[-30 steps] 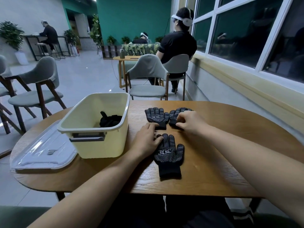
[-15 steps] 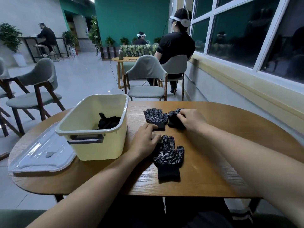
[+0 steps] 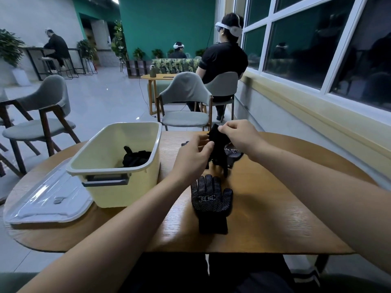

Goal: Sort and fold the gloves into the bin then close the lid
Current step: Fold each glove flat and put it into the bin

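Your left hand (image 3: 193, 157) and right hand (image 3: 241, 137) both pinch the hanging glove (image 3: 219, 155) above the table (image 3: 275, 208) near its far edge, so its dangling fingers may snag the glove lying beneath (image 3: 233, 151), or a loosened pinch may drop it unfolded.

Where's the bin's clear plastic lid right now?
In the head view, the clear plastic lid lies flat on the left end of the wooden table, just left of the pale yellow plastic bin, not on it.
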